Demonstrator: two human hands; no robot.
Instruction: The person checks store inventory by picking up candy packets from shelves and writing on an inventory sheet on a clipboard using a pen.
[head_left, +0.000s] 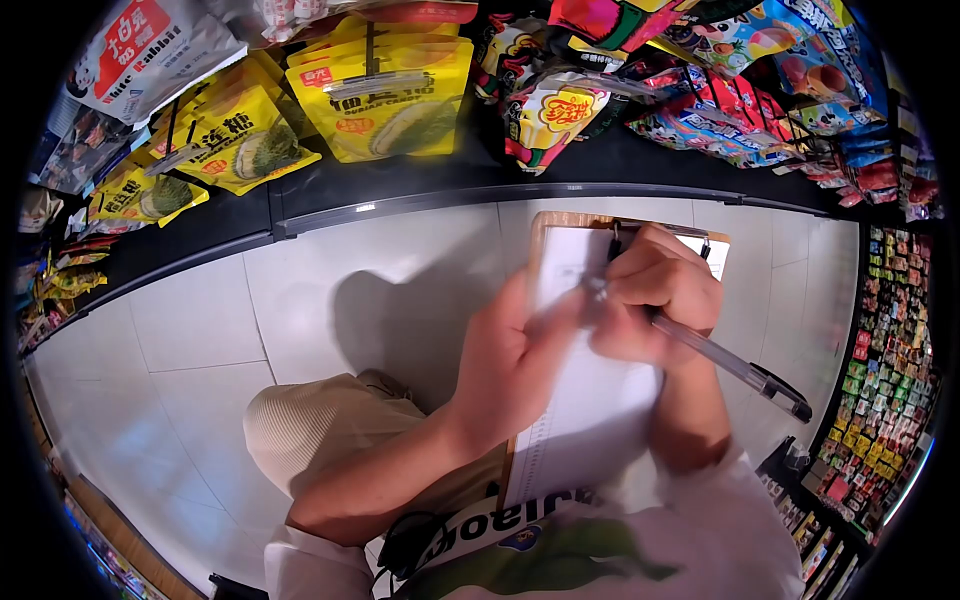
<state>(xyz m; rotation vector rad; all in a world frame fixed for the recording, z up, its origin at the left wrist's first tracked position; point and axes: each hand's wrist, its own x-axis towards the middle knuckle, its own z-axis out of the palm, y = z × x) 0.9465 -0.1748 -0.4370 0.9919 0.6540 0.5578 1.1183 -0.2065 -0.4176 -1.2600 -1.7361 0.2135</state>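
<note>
A wooden clipboard (576,218) with white paper (590,400) under its metal clip lies in front of my body. My right hand (665,295) is closed around a clear pen (735,362) with a black end that points down to the right. It rests over the upper part of the paper. On the left side of the clipboard is my left hand (510,365), its thumb and fingers blurred and reaching over the paper toward my right hand. What lies between the fingertips of both hands is too blurred to make out.
Yellow candy bags (385,100) and a White Rabbit bag (150,55) hang from a black shelf (420,185) ahead. Colourful snack bags (715,115) hang at the upper right. Shelves of small packs (880,370) stand at the far right, and pale floor tiles (190,330) lie below.
</note>
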